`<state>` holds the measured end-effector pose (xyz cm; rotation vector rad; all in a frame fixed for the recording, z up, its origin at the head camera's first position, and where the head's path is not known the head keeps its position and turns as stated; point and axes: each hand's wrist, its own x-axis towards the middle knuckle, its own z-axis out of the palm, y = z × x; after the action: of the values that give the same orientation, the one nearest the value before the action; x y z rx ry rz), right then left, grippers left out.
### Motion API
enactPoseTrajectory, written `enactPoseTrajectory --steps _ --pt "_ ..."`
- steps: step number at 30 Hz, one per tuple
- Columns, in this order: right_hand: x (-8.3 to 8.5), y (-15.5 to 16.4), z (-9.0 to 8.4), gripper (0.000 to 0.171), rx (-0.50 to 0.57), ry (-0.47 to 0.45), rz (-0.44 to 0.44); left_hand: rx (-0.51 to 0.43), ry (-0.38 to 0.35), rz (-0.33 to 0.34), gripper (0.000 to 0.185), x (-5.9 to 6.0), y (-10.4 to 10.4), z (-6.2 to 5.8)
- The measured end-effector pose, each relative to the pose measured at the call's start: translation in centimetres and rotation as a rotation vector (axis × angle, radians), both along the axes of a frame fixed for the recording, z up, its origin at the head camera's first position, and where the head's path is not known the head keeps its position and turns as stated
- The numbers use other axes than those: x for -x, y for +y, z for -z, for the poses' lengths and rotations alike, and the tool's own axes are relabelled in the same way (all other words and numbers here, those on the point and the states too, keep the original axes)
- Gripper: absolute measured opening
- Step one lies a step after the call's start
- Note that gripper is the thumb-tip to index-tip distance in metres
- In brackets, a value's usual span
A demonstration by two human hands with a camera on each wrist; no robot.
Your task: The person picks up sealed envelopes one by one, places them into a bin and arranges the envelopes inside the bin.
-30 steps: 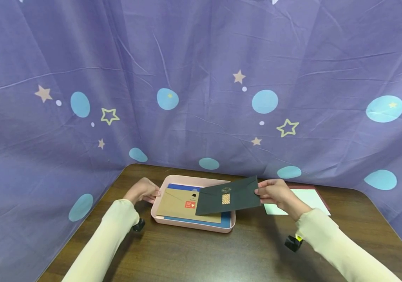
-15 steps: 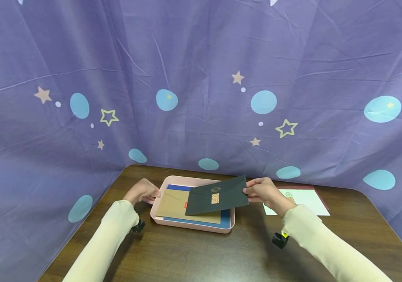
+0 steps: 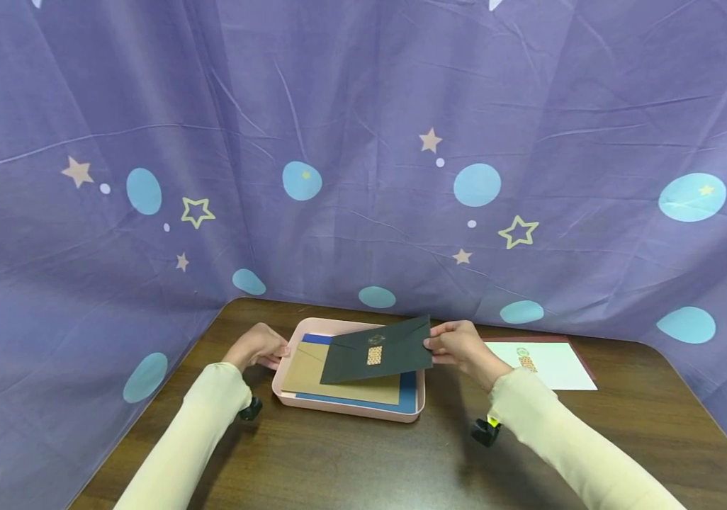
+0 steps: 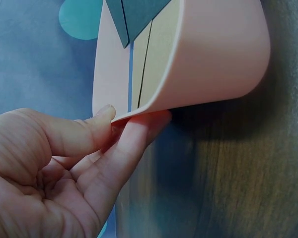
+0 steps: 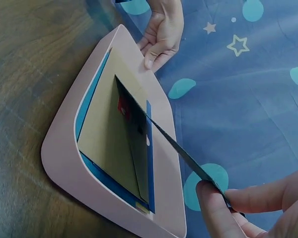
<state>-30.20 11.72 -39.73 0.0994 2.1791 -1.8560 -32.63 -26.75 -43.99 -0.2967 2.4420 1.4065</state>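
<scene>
My left hand (image 3: 256,347) sits at the left edge of the pink tray (image 3: 351,411), and its fingers (image 4: 139,139) and thumb pinch the tray's thin rim between them, thumb on top and fingers underneath. The tray rests on the dark wooden surface (image 3: 338,460) near its back edge, a little left of the middle. Inside it lies a blue envelope (image 3: 409,400) with a tan envelope (image 3: 312,372) on top. Over the tray's right half I hold a dark envelope (image 3: 379,350) with a gold patterned sticker on its flap; it is tilted, its left part low over the tan envelope, its right end raised. My right hand (image 3: 459,345) grips that right corner, the thumb and fingers (image 5: 213,208) closed on the edge. Farther right, near the back right of the surface, a pale green envelope (image 3: 555,365) lies flat on a dark red one (image 3: 587,365).
</scene>
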Motion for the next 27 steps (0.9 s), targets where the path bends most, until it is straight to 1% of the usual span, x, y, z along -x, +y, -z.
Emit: enactPoseTrajectory --steps 6,13,21,27 --pt "0.2 -0.7 0.5 0.025 0.034 0.005 0.002 0.007 -0.003 -0.006 0.029 0.0 0.0 0.1" --pt "0.3 -1.5 1.0 0.022 0.038 0.001 0.028 0.009 0.003 -0.005 0.028 0.1 -0.1 0.2" --pt "0.4 -2.3 1.0 0.024 0.048 -0.024 0.047 0.012 -0.005 -0.01 0.028 0.1 0.0 0.2" --pt "0.5 -3.0 1.0 0.022 0.043 -0.016 0.052 0.004 -0.005 -0.005 0.029 0.1 -0.1 0.1"
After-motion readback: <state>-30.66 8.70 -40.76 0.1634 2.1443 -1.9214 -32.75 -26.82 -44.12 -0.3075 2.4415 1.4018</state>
